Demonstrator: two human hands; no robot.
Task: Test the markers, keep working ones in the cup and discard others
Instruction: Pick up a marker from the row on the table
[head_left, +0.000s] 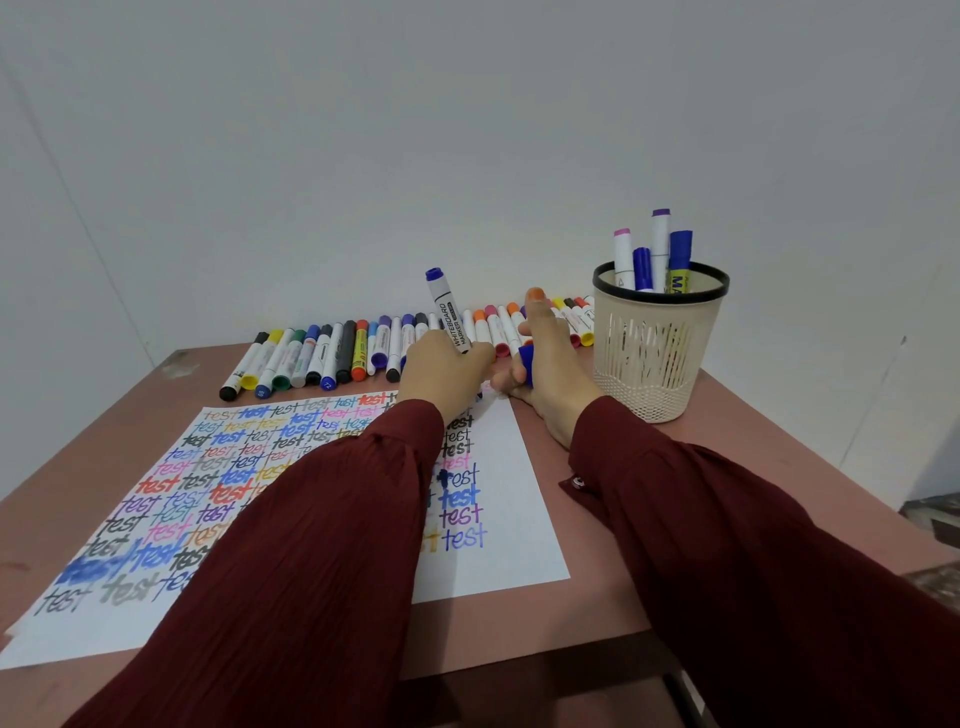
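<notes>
Four markers (661, 244) stand in the mesh cup (660, 332) on the table's right side. The left hand (447, 364) grips the whiteboard marker (448, 312) upright at the paper's (519, 493) top edge, its tip hidden behind the fingers. Just beside it, the right hand (550, 369) curls round a blue cap (527, 361), thumb raised. A sleeve (332, 519) covers much of the writing.

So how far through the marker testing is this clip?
Done: the white paper sheet is mostly filled with coloured "test" words, and four markers stand in the beige mesh cup. In hand: the left hand holds a blue whiteboard marker at the sheet; the right hand grips its blue cap. Left: a row of markers by the wall, status unclear.
</notes>
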